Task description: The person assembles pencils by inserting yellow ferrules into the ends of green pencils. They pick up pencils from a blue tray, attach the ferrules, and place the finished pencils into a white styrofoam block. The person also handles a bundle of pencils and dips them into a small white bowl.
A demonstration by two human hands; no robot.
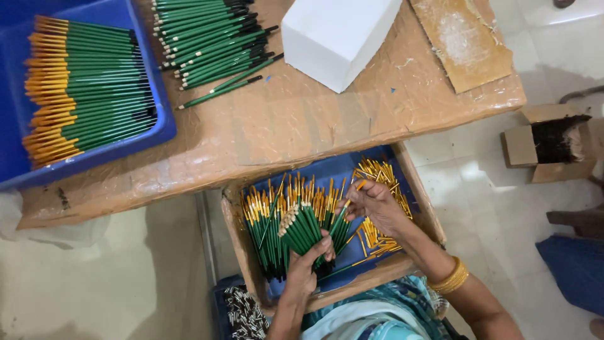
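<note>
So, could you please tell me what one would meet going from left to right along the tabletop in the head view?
Blue tray of green brushes → loose pile of green brushes → white box → flat brown board.

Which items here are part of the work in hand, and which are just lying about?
In use:
- left hand gripping a bundle of green brush handles
- right hand pinching one gold ferrule
- loose gold ferrules
- blue-lined cardboard tray

Lying about:
- white rectangular block
- blue plastic bin of green handles
- small open cardboard box
</note>
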